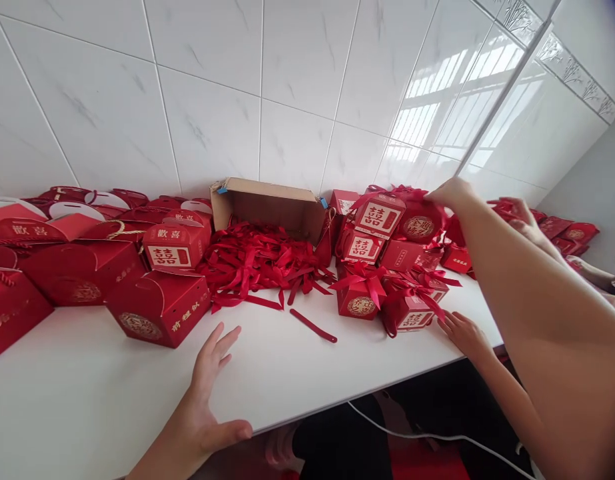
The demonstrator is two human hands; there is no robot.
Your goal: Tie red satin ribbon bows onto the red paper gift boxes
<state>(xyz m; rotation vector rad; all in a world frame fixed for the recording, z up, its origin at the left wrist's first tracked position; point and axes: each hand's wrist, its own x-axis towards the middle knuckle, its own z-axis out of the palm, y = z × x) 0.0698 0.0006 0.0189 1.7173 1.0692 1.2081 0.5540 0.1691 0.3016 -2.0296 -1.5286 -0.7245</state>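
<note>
Where the white table (87,393) stands: before the tiled wall (212,93);
Red boxes (84,267): grouped at the left, stacked also at the right;
Open carton (272,200): between both groups, red ribbons (262,260) spilling from it;
Left hand (210,400): released, fingers spread, near the table's front edge;
Right hand (454,193): at a ribboned box (420,217) high on the stack; I cannot tell whether it grasps;
Red strip (313,325): flat on the table, between left hand and right-side boxes.
</note>
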